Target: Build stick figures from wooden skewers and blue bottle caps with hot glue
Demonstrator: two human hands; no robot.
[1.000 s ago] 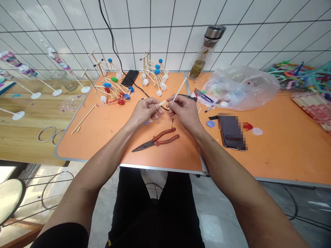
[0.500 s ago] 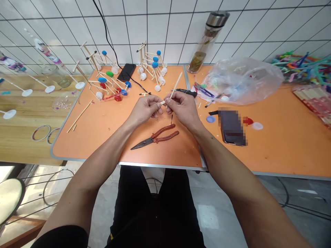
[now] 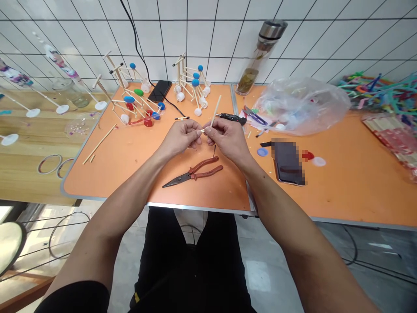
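Over the orange table (image 3: 195,193), my left hand (image 3: 185,135) pinches a short piece of wooden stick (image 3: 202,131) between thumb and fingers. My right hand (image 3: 225,134) is closed round a longer wooden stick (image 3: 216,109), which slants up from the fingertips. The fingertips of both hands nearly meet, and the short piece lies between them. Whether the two sticks are joined is hidden by my fingers. Just below my hands lie long-nose pliers (image 3: 193,173) with red handles, jaws pointing left. Behind my right hand is a black tool (image 3: 233,118), probably a utility knife.
Stick models with coloured caps stand at the back: one (image 3: 195,82) in the middle, others (image 3: 130,98) at left. A glass bottle (image 3: 257,58), a plastic bag (image 3: 302,106) and a phone (image 3: 288,163) are to the right. Loose sticks (image 3: 100,142) lie left.
The long stick in my right hand now stands more upright and slightly further left. Both hands stay close together, and the whole view has shifted a little.
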